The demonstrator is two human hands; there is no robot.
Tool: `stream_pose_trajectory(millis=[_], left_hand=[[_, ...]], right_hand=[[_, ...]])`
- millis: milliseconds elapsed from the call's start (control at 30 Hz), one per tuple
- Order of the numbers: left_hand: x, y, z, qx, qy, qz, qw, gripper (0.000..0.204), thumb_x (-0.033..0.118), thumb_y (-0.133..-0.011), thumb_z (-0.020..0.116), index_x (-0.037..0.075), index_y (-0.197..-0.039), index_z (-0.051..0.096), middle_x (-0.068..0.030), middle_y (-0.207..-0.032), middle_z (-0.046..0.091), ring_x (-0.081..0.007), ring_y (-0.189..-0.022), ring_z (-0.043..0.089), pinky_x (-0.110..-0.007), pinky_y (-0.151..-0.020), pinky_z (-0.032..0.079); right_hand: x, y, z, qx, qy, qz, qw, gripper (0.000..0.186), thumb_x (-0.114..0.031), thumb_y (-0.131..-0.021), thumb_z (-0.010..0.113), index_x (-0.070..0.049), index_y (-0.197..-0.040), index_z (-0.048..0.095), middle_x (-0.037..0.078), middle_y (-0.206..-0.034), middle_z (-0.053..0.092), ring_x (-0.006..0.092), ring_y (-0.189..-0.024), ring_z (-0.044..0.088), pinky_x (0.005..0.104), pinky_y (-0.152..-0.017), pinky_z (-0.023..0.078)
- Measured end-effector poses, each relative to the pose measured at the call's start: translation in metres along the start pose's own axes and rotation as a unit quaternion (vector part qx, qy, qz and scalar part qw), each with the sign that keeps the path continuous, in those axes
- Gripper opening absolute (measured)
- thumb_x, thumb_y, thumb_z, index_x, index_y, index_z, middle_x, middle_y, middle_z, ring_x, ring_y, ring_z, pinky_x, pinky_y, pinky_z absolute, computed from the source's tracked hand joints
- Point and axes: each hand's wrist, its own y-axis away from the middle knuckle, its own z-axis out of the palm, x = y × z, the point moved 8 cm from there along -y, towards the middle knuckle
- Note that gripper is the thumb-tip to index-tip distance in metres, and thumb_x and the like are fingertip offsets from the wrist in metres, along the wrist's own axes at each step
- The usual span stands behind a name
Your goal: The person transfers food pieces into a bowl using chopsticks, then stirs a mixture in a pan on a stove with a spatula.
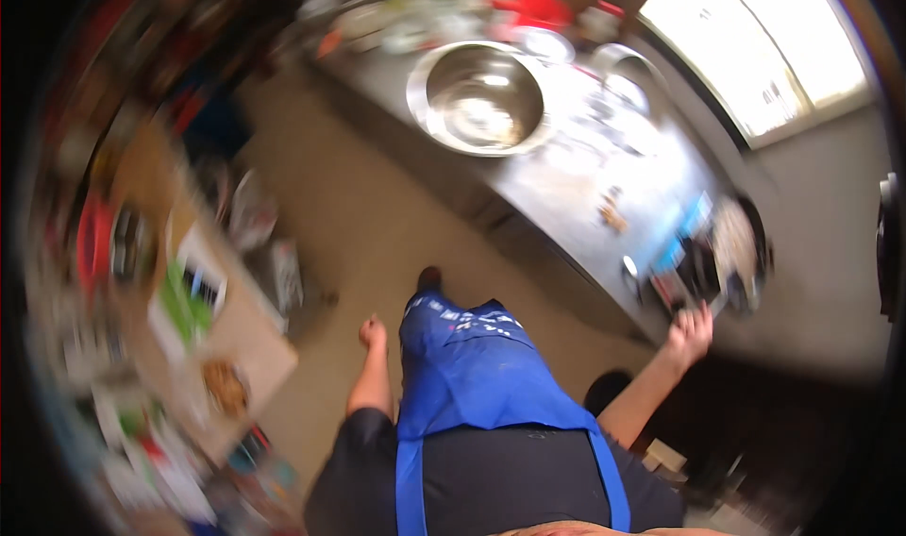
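Observation:
I look down at my blue apron [477, 371] over a dark top, standing on a beige floor. My left hand [373, 332] hangs beside the apron, fingers curled into a fist, holding nothing. My right hand [691, 332] is raised with fingers spread, empty, near the corner of a steel counter [566, 192]. A large steel bowl [483, 97] sits on that counter further away. The picture is blurred by motion.
A smaller metal pot [628, 81] and red items [533, 9] stand at the counter's far end. Dark objects and packets [703, 253] crowd its near corner. A cluttered wooden table [203, 319] runs along the left. A bright window [755, 45] is at upper right.

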Motion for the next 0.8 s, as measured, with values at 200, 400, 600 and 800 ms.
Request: stream_pose_trajectory(millis=[200,400,600,800], left_hand=[[0.029,0.016,0.017,-0.089,0.031,0.036,0.995,0.047,0.03,-0.099,0.045,0.002,-0.064,0.059,-0.0109,-0.063,0.059,-0.0209,-0.047,0.053,-0.037,-0.045,0.043],[0.08,0.054,0.019,-0.206,0.003,0.019,0.978,0.032,0.018,-0.095,0.044,0.013,-0.064,0.037,-0.0005,-0.055,0.036,-0.0141,-0.044,0.036,-0.029,-0.038,0.03],[0.074,-0.004,0.049,-0.207,0.046,0.01,0.977,0.044,0.033,-0.098,0.048,0.0,-0.075,0.064,-0.0098,-0.061,0.058,-0.0232,-0.05,0.055,-0.036,-0.042,0.042],[0.112,0.002,0.072,-0.209,0.123,0.023,0.97,0.029,0.027,-0.1,0.047,0.004,-0.084,0.054,-0.0035,-0.059,0.047,-0.0162,-0.046,0.044,-0.031,-0.04,0.034]], right_hand=[[-0.046,0.023,-0.011,0.137,0.14,-0.011,0.981,0.017,-0.017,-0.098,0.055,0.0,-0.098,0.058,-0.005,-0.061,0.037,0.0041,-0.042,0.026,0.0229,-0.039,0.021],[-0.119,0.027,-0.06,0.216,0.457,0.058,0.861,0.022,-0.021,-0.1,0.048,-0.003,-0.1,0.059,-0.004,-0.067,0.045,0.0036,-0.046,0.034,0.0209,-0.039,0.029],[-0.193,0.038,-0.035,0.234,0.707,-0.054,0.665,0.026,-0.025,-0.094,0.054,-0.002,-0.088,0.065,0.004,-0.061,0.055,0.0144,-0.046,0.048,0.0308,-0.041,0.037],[-0.239,0.052,0.021,0.206,0.869,-0.219,0.392,0.031,-0.028,-0.09,0.052,-0.001,-0.09,0.066,0.025,-0.091,0.066,0.0445,-0.09,0.061,0.0508,-0.08,0.049]])
